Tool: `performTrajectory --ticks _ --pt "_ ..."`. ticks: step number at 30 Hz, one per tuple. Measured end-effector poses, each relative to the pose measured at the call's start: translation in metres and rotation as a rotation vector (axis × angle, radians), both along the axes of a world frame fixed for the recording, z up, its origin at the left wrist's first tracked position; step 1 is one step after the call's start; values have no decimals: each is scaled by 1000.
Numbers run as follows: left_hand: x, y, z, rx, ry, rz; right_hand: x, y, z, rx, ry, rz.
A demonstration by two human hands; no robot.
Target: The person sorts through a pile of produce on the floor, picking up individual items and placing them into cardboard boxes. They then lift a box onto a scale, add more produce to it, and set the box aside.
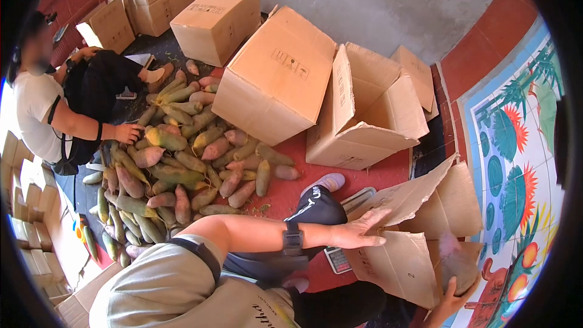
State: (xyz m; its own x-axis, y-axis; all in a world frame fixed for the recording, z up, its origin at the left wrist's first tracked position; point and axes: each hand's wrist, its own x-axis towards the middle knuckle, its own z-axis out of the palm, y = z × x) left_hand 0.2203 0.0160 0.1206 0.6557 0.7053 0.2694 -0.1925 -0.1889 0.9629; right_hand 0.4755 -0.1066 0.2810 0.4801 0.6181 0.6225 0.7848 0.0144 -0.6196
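My left hand (359, 231), wearing a dark watch, lies open with fingers spread against a flap of the open cardboard box (398, 267). My right hand (452, 299) is wrapped round a large pinkish radish (456, 267) at the right side of that box. The radish is a little blurred and tilted over the box's edge. A digital scale (338, 260) shows partly beside and under the box. The inside of the box is mostly hidden by its flaps.
A big pile of green and pink radishes (176, 158) covers the floor to the left. Another person (48, 103) sits beside it, one hand on the radishes. A large closed box (276, 73) and an open box (364, 109) stand ahead; a painted tile wall (516, 176) is at right.
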Motion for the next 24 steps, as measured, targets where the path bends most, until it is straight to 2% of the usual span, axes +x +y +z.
performTrajectory --ticks 2,3,5,6,8,11,12,14,20,24 --pt "4 1 -2 3 23 -13 23 8 -13 -195 -41 102" --pt "6 1 -3 10 49 -28 28 11 -18 -197 -41 106" --pt "8 -1 -2 15 90 -49 35 18 -26 -390 -223 100" --pt "9 -2 -1 21 130 -76 38 22 -28 -393 -223 103" --pt "9 -3 -1 30 129 -78 42 28 -28 -484 -56 180" --pt "7 -4 9 -15 140 -103 44 35 -24 -640 -71 201" --pt "6 -4 11 -9 151 -123 46 37 -24 -643 -69 199" --pt "7 -3 10 -6 160 -142 52 43 -28 -704 126 246" --pt "13 -7 5 70 168 -149 56 53 -31 -727 213 208" --pt "13 -8 6 77 165 -139 78 57 -37 -789 183 244"
